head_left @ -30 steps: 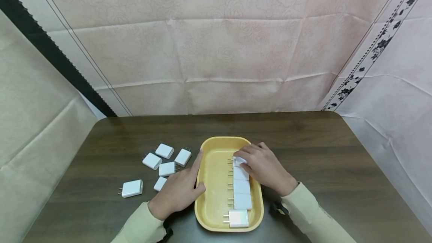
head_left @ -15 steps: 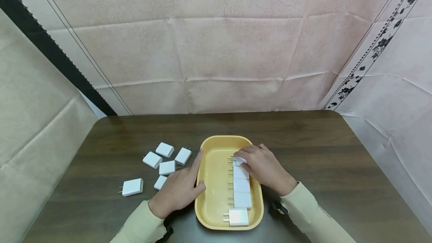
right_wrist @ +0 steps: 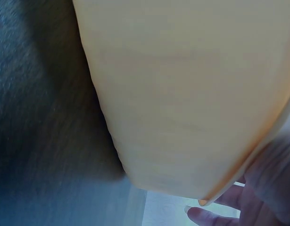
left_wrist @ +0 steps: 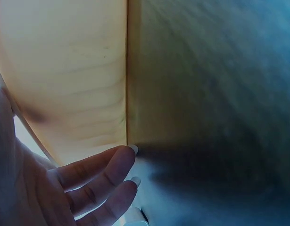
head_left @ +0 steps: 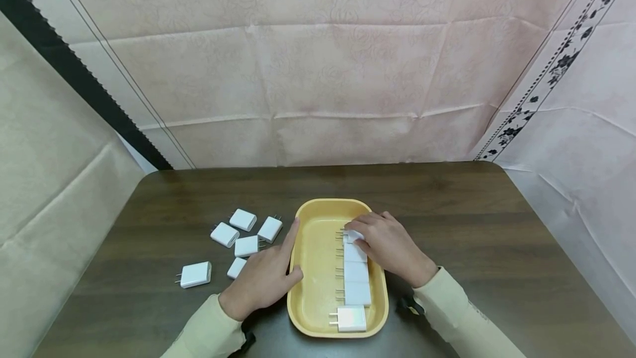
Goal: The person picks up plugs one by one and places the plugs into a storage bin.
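Note:
A yellow tray [head_left: 318,291] stands on the table and bears a column of several white plug-in chargers [head_left: 356,294], prongs pointing left. My right hand [head_left: 392,245] reaches over the tray's right rim and pinches the farthest charger [head_left: 353,235] between thumb and fingers, which partly cover it. Along the left rim lies my left hand [head_left: 265,278], index finger straight, thumb over the edge. In the left wrist view, the other fingers [left_wrist: 100,181] of that hand extend loosely by the tray's outer wall [left_wrist: 93,70]. The right wrist view shows mostly the tray's outside [right_wrist: 182,108].
Left of the tray, several loose chargers [head_left: 245,247] lie in a cluster, one partly behind my left hand. Another charger [head_left: 196,274] lies apart, farther left. The dark wooden table [head_left: 447,209] ends at a patterned cloth backdrop [head_left: 343,82].
Both hands keep their places on the tray and charger. The view has shifted very slightly, so the table and tray sit a little higher.

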The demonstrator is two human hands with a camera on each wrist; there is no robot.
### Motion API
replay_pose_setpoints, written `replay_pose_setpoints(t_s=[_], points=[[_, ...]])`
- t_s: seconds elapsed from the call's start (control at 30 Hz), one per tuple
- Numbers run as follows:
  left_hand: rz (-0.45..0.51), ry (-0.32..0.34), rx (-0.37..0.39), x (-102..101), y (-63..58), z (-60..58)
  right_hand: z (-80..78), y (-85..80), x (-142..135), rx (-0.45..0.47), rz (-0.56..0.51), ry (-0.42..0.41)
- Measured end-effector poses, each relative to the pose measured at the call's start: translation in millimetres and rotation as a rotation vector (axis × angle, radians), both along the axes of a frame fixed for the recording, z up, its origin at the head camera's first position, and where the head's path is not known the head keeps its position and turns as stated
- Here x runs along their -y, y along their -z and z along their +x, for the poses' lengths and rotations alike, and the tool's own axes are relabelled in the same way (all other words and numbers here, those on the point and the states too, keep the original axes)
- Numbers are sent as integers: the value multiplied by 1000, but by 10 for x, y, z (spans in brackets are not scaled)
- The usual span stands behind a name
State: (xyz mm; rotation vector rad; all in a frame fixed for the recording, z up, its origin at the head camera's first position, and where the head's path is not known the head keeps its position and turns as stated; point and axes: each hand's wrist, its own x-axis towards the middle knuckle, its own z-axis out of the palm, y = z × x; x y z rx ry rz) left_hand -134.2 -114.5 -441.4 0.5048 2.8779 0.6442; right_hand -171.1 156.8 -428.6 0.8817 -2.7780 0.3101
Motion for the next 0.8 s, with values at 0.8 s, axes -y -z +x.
replay_pose_setpoints(t_s=[0.8], points=[[15,6,-7,6,16,-11,14,-4,-20,-32,1,-26]])
